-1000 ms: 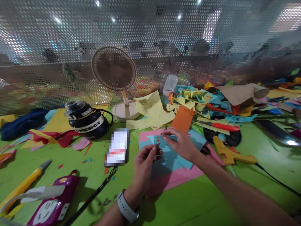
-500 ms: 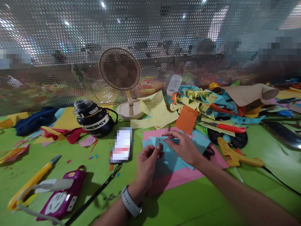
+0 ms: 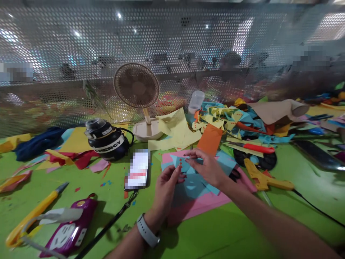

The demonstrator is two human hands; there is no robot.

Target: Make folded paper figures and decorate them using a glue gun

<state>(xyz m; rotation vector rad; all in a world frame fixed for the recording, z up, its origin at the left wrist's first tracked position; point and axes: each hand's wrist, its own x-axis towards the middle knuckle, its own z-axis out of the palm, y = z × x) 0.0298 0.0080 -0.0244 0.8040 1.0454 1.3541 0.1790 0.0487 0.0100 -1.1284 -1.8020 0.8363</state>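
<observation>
My left hand (image 3: 168,183), with a pale watch band at the wrist, pinches a small blue paper piece (image 3: 176,160) that carries a row of tiny red squares. My right hand (image 3: 208,169) is beside it, thumb and fingers drawn together near the right part of that piece; what lies between its fingertips is too small to make out. Both hands are above blue sheets (image 3: 192,189) lying on pink paper (image 3: 205,208). Dark scissors handles (image 3: 234,175) show partly behind my right forearm.
Green table with a phone (image 3: 138,169), black bottle (image 3: 107,140), fan (image 3: 137,86), purple device (image 3: 71,228) and yellow cutter (image 3: 36,212) on the left. Paper scraps (image 3: 223,117), orange paper (image 3: 211,139), red-handled tool (image 3: 258,148) and yellow glue gun (image 3: 264,178) are behind and right.
The view has shifted slightly, so most objects on the table appear a little lower and further left. Both hands keep nearly the same pose around the blue piece.
</observation>
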